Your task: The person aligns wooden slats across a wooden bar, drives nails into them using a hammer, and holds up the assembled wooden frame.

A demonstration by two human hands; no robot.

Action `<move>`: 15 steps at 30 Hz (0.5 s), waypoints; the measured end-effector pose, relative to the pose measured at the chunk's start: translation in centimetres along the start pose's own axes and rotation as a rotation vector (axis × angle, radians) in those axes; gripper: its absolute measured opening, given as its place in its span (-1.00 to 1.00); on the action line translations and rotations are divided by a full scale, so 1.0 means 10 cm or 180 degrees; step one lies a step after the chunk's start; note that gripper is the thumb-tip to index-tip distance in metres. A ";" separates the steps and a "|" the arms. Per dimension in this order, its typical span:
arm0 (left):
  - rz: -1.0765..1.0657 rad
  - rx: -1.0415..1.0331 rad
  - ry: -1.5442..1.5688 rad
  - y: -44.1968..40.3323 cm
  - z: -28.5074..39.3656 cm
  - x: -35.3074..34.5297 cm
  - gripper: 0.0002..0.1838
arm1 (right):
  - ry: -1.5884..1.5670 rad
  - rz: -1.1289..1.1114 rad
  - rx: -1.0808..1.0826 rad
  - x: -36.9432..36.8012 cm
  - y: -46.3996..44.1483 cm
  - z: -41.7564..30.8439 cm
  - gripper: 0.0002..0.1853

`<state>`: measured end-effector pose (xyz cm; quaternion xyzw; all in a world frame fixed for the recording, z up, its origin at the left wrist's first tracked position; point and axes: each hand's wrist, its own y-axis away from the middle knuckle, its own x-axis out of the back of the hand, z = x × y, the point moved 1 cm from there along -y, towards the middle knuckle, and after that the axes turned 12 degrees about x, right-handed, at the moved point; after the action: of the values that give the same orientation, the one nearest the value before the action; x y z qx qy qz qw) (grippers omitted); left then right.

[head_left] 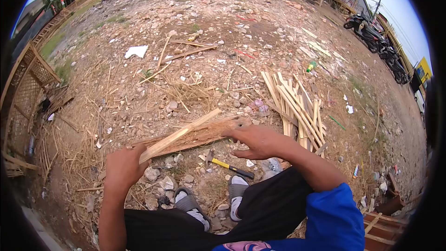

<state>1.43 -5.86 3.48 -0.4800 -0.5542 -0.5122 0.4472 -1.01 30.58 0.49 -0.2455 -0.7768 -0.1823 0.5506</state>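
Note:
My left hand [124,166] is closed round the near end of a pale wooden strip [181,134], which slants up and away to the right. Beneath the strip lies a rough, weathered wooden board [209,132] on the ground. My right hand [253,142] hovers by the board's right end, fingers apart and holding nothing; whether a fingertip touches the board I cannot tell. A hammer [228,164] with a yellow and black handle rests on the stones between the board and my feet.
A pile of pale wooden strips [297,107] lies to the right. Loose sticks [190,53] and a white scrap [136,51] are scattered ahead on stony ground. A woven bamboo panel [25,93] stands at the left. Motorbikes [378,42] are parked far right. A clear plastic bottle [273,165] lies near my right knee.

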 end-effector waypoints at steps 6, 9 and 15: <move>0.0109 -0.0401 0.0200 -0.02 -0.03 -0.12 -0.61 | -0.1163 -0.0881 -0.0769 -0.41 0.04 0.53 -0.16; 0.0197 -0.0470 0.0351 -0.01 -0.02 -0.12 -0.61 | -0.1148 -0.0816 -0.0834 -0.44 0.04 0.61 -0.15; 0.0316 -0.0578 0.0501 0.07 0.06 -0.02 -0.61 | -0.1140 -0.0835 -0.0836 -0.33 0.01 0.53 -0.20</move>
<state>2.12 -5.28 3.37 -0.5038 -0.4443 -0.5736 0.4689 -4.05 33.01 -4.37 -0.2404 -0.8568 -0.3050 0.3393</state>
